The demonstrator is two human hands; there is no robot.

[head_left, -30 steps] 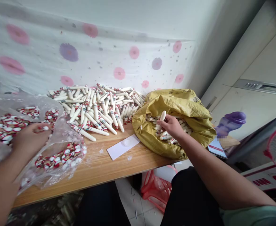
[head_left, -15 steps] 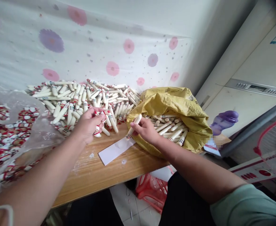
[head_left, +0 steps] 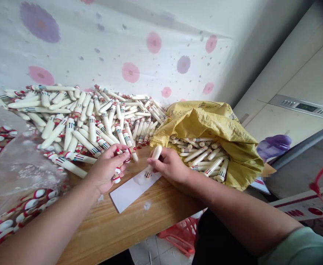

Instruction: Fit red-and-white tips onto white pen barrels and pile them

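A: Your left hand (head_left: 106,170) is near the middle of the tabletop (head_left: 95,230); its fingers are closed on small red-and-white figures (head_left: 117,175), with one poking out past the fingertips towards your right hand (head_left: 171,165).

B: And your right fingers grip a white multicolor pen (head_left: 156,152); its plain rounded end points up, its end with the coloured sliders slants down over a white card (head_left: 130,193); I cannot tell whether it touches the card.

A: Your hands are near each other but apart; a whitish blob (head_left: 141,179) sits on the card, just beside the pen's lower end.

B: Behind your left hand lies a pile of pens with red-and-white tops (head_left: 92,129); to your right, an open yellow sack (head_left: 205,119) holds more white pens (head_left: 202,157); to your left, a clear plastic bag (head_left: 23,141) lies with many more figures around it.
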